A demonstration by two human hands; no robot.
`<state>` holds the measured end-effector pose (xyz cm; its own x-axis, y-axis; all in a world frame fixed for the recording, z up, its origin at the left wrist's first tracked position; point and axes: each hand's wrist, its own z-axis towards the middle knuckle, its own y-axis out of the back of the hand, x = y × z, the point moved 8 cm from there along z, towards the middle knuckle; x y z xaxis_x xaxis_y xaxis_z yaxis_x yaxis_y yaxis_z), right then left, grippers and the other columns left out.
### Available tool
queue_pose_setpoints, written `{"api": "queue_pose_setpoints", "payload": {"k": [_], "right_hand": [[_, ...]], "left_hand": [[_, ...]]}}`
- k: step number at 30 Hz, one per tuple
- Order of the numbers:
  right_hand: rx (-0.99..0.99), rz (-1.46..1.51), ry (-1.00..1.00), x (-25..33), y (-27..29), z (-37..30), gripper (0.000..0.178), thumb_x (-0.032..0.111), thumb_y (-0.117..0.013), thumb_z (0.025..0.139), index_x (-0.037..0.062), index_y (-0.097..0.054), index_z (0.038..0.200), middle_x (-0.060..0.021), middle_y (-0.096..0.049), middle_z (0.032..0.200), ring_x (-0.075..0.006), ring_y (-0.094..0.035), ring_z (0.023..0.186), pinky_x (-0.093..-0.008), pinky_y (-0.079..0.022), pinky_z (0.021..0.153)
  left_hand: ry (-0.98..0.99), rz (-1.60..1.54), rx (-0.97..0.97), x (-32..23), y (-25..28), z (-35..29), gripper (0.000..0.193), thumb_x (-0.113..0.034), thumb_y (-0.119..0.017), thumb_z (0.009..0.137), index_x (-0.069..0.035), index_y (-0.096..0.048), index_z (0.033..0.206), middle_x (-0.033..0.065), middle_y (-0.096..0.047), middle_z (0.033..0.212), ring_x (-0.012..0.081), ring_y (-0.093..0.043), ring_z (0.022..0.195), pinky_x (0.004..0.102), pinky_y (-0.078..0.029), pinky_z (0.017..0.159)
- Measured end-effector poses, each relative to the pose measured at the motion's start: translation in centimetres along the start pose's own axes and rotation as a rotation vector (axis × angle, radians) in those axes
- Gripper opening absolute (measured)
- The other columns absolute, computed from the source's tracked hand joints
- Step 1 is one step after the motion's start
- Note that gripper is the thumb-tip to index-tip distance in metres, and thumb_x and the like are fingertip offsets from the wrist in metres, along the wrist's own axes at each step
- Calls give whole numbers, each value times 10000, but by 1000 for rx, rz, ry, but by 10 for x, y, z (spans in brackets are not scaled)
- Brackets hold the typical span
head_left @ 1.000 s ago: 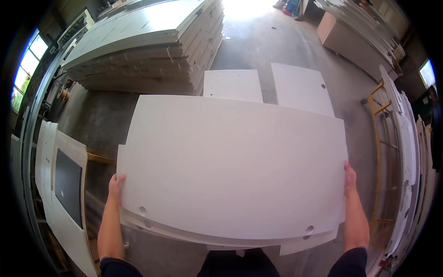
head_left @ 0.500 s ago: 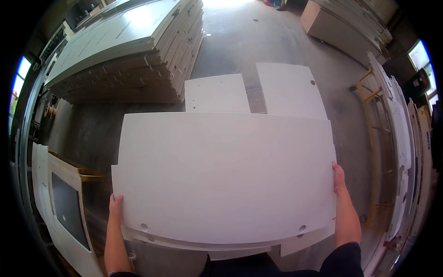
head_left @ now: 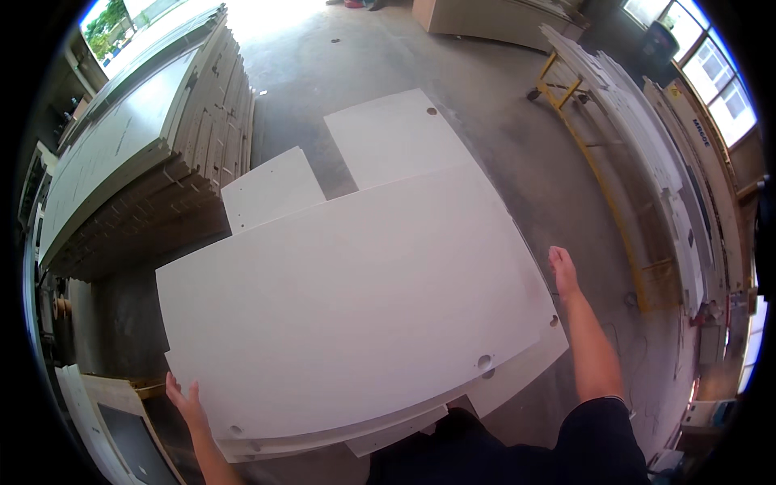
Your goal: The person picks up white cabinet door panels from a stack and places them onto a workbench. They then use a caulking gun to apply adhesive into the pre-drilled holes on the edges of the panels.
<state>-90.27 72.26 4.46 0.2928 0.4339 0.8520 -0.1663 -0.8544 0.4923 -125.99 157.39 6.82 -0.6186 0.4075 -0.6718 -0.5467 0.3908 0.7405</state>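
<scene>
A large white panel (head_left: pixel 347 299) lies flat in front of me, with round holes near its near edge. Other white boards stick out from beneath it, one of them a board (head_left: pixel 521 373) at the near right. My left hand (head_left: pixel 187 402) is beside the panel's near left edge, fingers spread; whether it still touches the edge I cannot tell. Off the right edge, with a gap between, my right hand (head_left: pixel 564 273) holds nothing and its fingers are extended. Past the far edge show a small white board (head_left: pixel 275 190) and a larger board (head_left: pixel 396 136) with one hole.
A tall stack of boards (head_left: pixel 202 137) stands at the far left. On the right, a yellow rack (head_left: pixel 602 182) carries white panels (head_left: pixel 647 153). A light-framed piece with a dark inset (head_left: pixel 133 436) stands at the lower left. Grey floor (head_left: pixel 323 56) stretches toward the bright opening.
My right hand has come off the panel's right edge. My left hand's fingers have spread at the left edge. The whole view has turned to the right.
</scene>
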Motion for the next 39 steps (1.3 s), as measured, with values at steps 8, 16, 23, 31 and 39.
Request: {"api": "queue_pose_setpoints", "payload": {"k": [8, 16, 23, 31, 39], "right_hand": [[-356, -62, -342, -190, 212, -144, 327, 362, -579, 890, 56, -578, 1007, 11, -549, 818, -88, -469, 716, -239, -400, 657], [-296, 90, -602, -367, 259, -253, 307, 371, -560, 895, 79, -571, 987, 31, -478, 694, -70, -437, 572, -225, -368, 464], [-99, -109, -721, -415, 299, -318, 429, 375, -628, 816, -13, -617, 999, -173, -640, 960, -288, -612, 922, -369, -475, 808], [-191, 175, -904, -479, 394, -281, 318, 297, -633, 830, 11, -621, 969, -92, -640, 895, -171, -594, 753, -312, -487, 678], [-257, 358, -1019, -530, 477, -188, 247, 246, -616, 848, 30, -588, 964, -42, -568, 743, -129, -533, 604, -264, -446, 522]], "left_hand": [[-506, -5, 229, -197, -93, -162, 616, -96, -580, 793, -13, -322, 1346, 160, -350, 1335, 312, -349, 1199, 421, -276, 1031], [-512, -279, 378, -289, -184, -356, 418, -45, -566, 807, 7, -470, 1211, 119, -548, 1057, 206, -527, 923, 323, -421, 847], [-775, -115, 1160, -406, -341, -619, 275, -99, -616, 832, -8, -573, 1088, 101, -620, 883, 180, -607, 796, 305, -485, 736], [-1007, 501, 1480, -476, -471, -724, 440, -414, -618, 817, -34, -616, 1039, 153, -630, 972, 285, -622, 884, 372, -493, 783], [-1167, 622, 1518, -607, -662, -778, 512, -476, -541, 841, -38, -586, 1103, 178, -608, 1062, 344, -573, 1010, 415, -450, 875]]}}
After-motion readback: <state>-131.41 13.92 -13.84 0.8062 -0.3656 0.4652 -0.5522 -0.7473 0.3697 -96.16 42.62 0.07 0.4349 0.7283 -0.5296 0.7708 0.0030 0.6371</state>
